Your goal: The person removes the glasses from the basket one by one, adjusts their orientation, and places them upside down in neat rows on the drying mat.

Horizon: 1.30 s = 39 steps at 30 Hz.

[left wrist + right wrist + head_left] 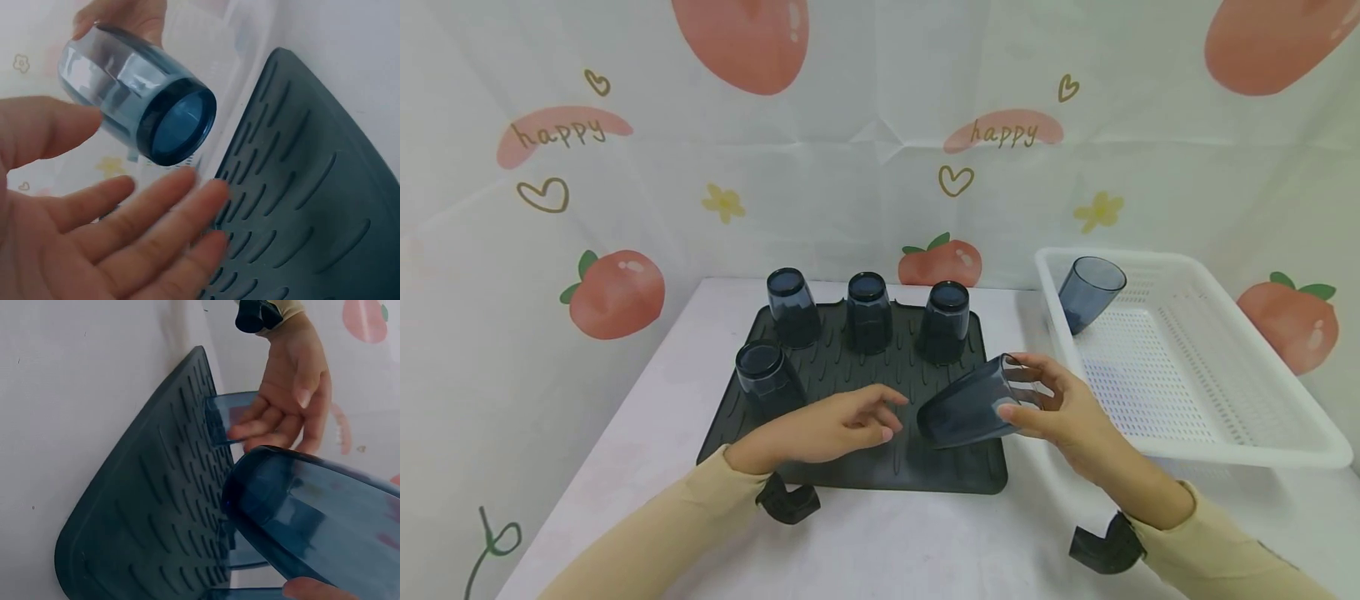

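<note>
A blue-tinted drinking glass (966, 407) is held tilted over the right part of a dark ridged drying mat (880, 467). My right hand (1063, 404) grips it near the rim, thumb on one side and fingers on the other, its base pointing left. My left hand (842, 421) hovers over the mat, fingers loosely extended and apart from the glass. In the left wrist view, the thick base of the held glass (178, 125) faces that palm. On the mat, several matching glasses stand upside down, among them a front-left glass (767, 375) behind my left forearm.
A white perforated plastic basket (1285, 400) stands at the right. One more glass (1090, 292) leans in its back left corner. The mat lies on a white table (647, 433), with a fruit-printed cloth (850, 192) hanging behind.
</note>
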Tool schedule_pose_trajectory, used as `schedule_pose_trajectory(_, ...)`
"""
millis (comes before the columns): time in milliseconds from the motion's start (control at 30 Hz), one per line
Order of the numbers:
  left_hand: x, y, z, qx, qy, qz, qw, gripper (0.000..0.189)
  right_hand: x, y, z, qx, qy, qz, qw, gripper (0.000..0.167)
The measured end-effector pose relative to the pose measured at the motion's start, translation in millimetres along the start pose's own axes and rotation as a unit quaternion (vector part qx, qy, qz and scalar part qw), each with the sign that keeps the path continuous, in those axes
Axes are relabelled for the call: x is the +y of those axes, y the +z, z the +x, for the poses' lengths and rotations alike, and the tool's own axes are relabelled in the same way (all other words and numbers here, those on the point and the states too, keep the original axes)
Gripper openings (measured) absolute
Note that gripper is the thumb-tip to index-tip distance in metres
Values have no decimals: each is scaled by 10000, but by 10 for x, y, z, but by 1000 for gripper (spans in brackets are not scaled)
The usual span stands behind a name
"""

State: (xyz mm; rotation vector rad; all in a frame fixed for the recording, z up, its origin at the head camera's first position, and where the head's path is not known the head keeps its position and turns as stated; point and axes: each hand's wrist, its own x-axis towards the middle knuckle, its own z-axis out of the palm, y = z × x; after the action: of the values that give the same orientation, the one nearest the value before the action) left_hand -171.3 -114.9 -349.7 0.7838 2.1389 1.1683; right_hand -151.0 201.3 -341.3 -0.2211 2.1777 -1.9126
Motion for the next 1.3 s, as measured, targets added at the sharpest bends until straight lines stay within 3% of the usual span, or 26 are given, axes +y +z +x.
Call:
schedule_pose_trajectory(133, -2, 12, 44, 329, 518, -253, 9978, 52, -10, 10, -9, -21, -19, 42, 10000, 68)
schedule_pose_trajectory(267, 7, 40, 101, 697, 1137, -446, 9901, 59, -22, 17, -12, -22, -8, 23, 10000, 69)
schedule_pose_trajectory(500, -26, 138, 248, 1225, 1824, -1513, 9638, 74, -43, 13, -14, -38, -51, 227, 9997, 67)
schedule_pose_trajectory(633, -86, 211, 312, 1252, 1883, -1988, 9536, 81, -45, 11, -11, -76, -68, 373, 9993, 67)
schedule_pose_trajectory(900, -158, 400, 421, 1161, 1801, -2341, 9483, 84, -37, 10, -6, -133, -81, 622, 9979, 63)
schedule_pose_trajectory(1067, -142, 500, 457, 1137, 1764, -2711, 9394, 85, -40, 25, -3, -176, -143, 752, 9969, 66)
schedule_pose_trajectory(1300, -89, 577, 486, 1110, 1823, -2900, 9329, 86, -31, 47, 8, -196, -135, 827, 9963, 68)
